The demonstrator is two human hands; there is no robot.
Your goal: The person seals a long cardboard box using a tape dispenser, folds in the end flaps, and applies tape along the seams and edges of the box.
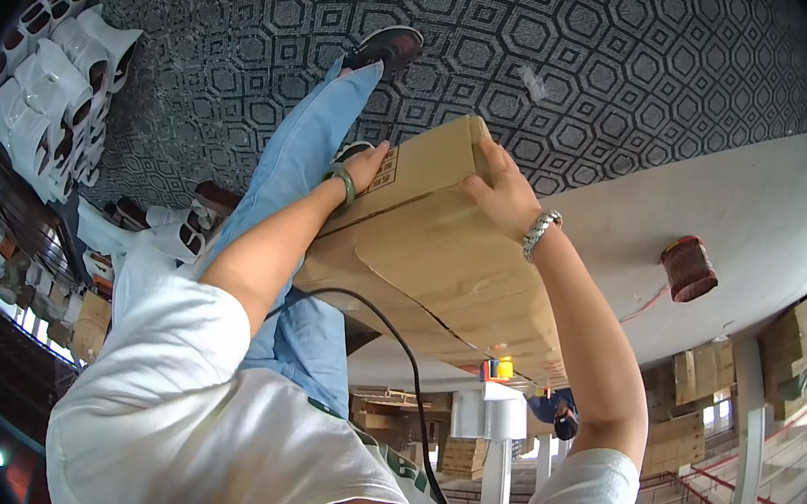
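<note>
A brown cardboard box [451, 267] is tilted in front of my body, with a seam along its side and a printed panel near one end. My left hand [363, 169], with a green bangle at the wrist, presses its fingers against the box beside the printing. At the upper corner, my right hand [503, 192] grips the edge, thumb on one face and fingers over the other; a beaded bracelet circles that wrist. Part of my left hand's grip is hidden. One leg in light jeans stretches out beside the box and ends in a dark shoe [385, 48].
Stacked white-wrapped pieces with dark openings [52, 87] line the left. The patterned floor [253, 0] carries a clear plastic scrap [531, 83]. A red string spool [689, 269] lies right, on a pale surface. A black cable [412, 361] crosses my front. A person [559, 414] appears behind.
</note>
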